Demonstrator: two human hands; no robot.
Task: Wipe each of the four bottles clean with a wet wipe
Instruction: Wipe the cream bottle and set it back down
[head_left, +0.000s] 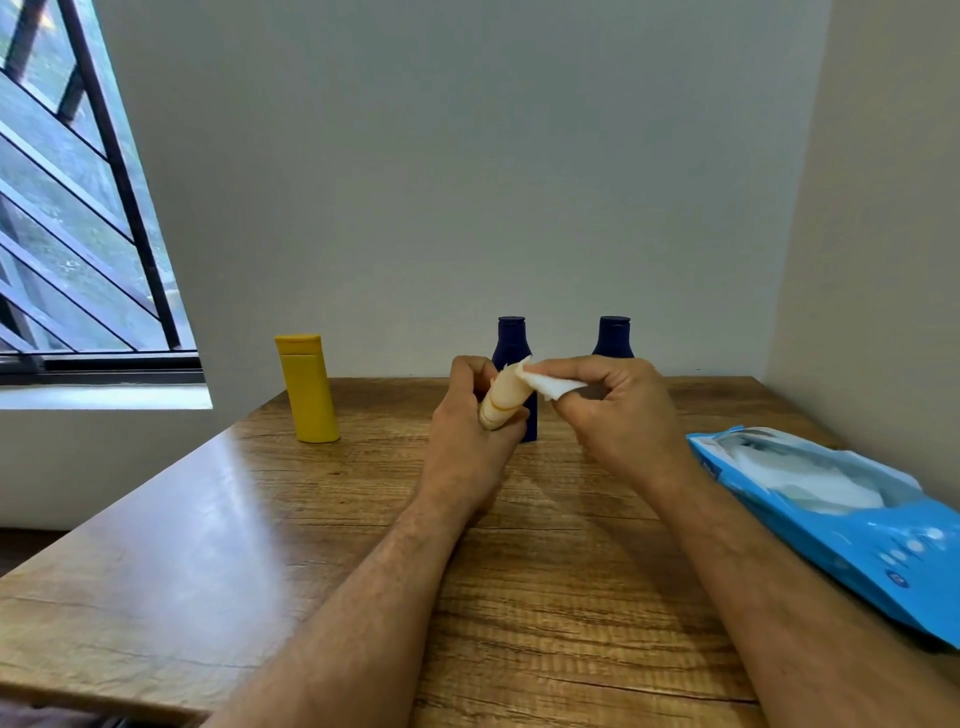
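Cream-coloured small plastic bottle (501, 400) is held above the wooden desk (260, 519), in front of the near dark blue bottle.

Head view:
- Left hand (470, 415): fingers curled round the bottle's lower end; grip looks firm.
- Bottle long axis: tilted, low end toward the left palm, upper end up and to the right, toward the other hand.
- Right hand (615, 410): fingers (566, 371) pinching a white wet wipe (553, 387); wipe touches the bottle's upper end.
- Relation for the next stroke (judgement): wipe lies at the far end of the axis, so the stroke should run down toward the left hand, or the left hand turns the bottle.
- Standing on the desk: yellow flat bottle (309, 389) to the left; two dark blue bottles (511, 340), (614, 338) behind the hands.
- Blue wipe pack (852, 525), opened, lies beside the right forearm.
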